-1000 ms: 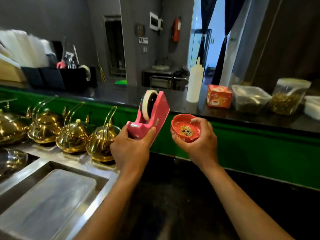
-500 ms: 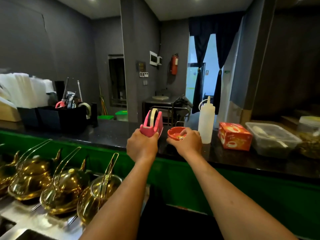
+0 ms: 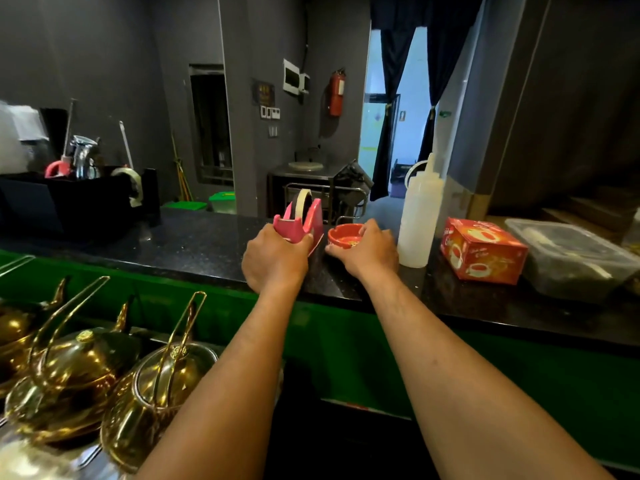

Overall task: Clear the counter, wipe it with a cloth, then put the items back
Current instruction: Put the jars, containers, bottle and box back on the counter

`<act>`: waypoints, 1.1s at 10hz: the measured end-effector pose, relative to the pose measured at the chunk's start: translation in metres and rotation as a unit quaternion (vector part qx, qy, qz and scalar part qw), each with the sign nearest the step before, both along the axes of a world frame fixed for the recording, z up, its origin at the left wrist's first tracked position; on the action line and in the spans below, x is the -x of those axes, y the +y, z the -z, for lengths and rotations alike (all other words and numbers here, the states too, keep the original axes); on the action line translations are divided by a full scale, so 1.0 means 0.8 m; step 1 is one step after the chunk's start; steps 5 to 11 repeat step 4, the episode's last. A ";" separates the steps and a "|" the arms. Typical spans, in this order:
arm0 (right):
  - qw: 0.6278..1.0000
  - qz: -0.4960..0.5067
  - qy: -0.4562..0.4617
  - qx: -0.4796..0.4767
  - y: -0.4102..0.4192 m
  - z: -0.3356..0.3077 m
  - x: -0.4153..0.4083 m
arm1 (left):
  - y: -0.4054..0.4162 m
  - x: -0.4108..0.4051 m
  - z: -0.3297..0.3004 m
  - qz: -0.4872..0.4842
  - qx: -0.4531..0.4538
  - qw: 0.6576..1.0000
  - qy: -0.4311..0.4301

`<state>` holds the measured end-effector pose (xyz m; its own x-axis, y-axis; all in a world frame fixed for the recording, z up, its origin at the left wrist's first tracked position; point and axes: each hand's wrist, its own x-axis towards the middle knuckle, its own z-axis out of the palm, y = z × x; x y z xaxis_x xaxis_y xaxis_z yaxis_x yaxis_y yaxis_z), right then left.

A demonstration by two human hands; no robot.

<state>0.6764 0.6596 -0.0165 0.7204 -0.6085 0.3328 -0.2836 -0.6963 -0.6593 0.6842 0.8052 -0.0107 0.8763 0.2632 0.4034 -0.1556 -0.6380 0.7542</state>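
On the counter (image 3: 194,244), the left hand (image 3: 273,261) grips the pink tape dispenser (image 3: 301,221), fingers curled round its base. Just right of the dispenser, the right hand (image 3: 369,252) pinches the red ashtray (image 3: 344,234) by its rim, near the squeeze bottle (image 3: 419,213).

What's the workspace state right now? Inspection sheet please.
Surface: black speckled counter, green front below.
Job's things: pink tape dispenser and red ashtray, both low at the counter, contact unclear.
Clutter: white squeeze bottle, red box, plastic container, black organizer.
Grippers: left hand grips the dispenser; right hand holds the ashtray.
Cables: nothing seen.
Surroundings: brass teapots lower left, fire extinguisher on wall.
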 end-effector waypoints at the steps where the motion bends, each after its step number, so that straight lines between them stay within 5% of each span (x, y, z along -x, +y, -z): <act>1: 1.000 -0.003 0.000 -0.012 -0.001 0.001 0.001 | -0.001 -0.004 0.006 -0.009 -0.034 0.999 0.006; 11: 0.999 -0.020 0.031 0.013 0.018 -0.003 0.056 | 0.015 0.050 0.028 -0.016 -0.076 0.997 0.022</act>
